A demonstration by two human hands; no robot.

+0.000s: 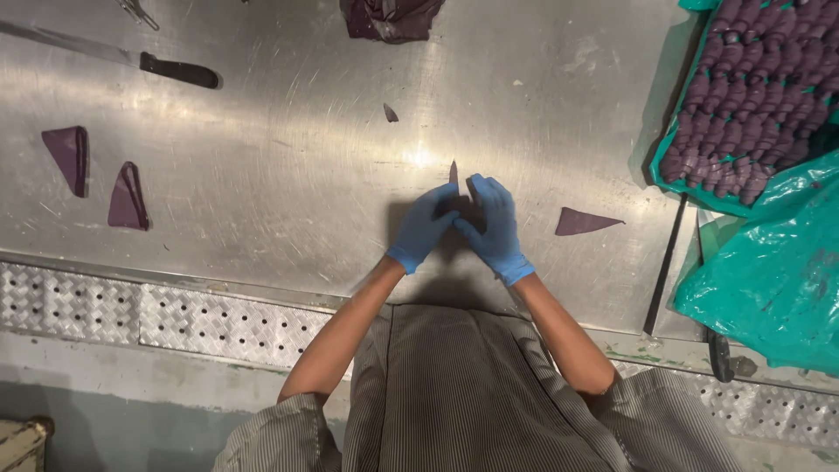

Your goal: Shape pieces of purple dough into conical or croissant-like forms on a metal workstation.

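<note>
A crumpled green plastic bag lies at the right edge of the steel table, glossy and wrinkled, spilling over the table's near rim. Just above it, at the top right corner, a second sheet of the same green plastic wraps a tray like a liner, its edge folded up around tight rows of dark purple folded pieces. No labels, signs or screens show anywhere in view.
</note>
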